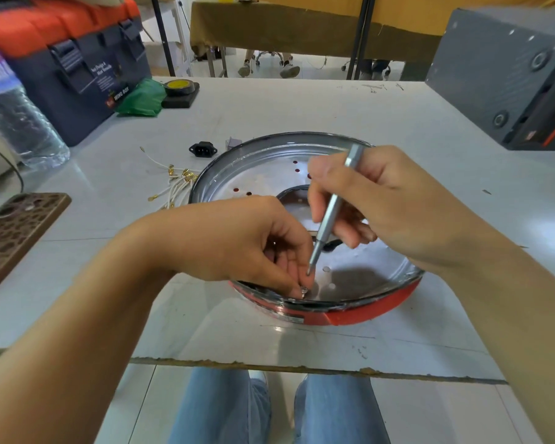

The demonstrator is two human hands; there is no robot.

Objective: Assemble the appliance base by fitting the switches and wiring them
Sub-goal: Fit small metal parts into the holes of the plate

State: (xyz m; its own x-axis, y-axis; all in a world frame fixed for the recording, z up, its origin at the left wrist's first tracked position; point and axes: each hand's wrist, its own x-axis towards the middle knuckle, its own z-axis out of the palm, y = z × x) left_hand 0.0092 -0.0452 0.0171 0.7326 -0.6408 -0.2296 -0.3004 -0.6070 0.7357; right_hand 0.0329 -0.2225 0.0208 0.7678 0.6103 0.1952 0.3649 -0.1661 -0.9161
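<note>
So the round metal base [305, 225] with the red outer band is sat on the white bench [302, 104], near the front edge, open side up. A small screw [303, 291] is pinched by the fingers of the left hand [237, 241] right at the near inside wall of the base. A slim silver screwdriver [332, 209] is gripped pen-style by the right hand [388, 206], tilted, with its tip pointed down just above the screw and close against the left fingertips [297, 277]. Whether the tip is actually seated in the screw head can't be told from here.

Left of the base, a bunch of white wires [173, 184] with brass terminals is laid loose on the bench, touching or nearly touching the rim. A black power socket [203, 149] is lying a bit farther back, just beyond the far-left rim.

Further left: a phone [13, 238] in a brown patterned case, a clear water bottle [16, 120], and a dark toolbox [77, 65] with an orange lid. A roll of tape [178, 87] and something green and crumpled [140, 99] are parked beside the toolbox. A grey box [507, 75] is sat at the far right.
</note>
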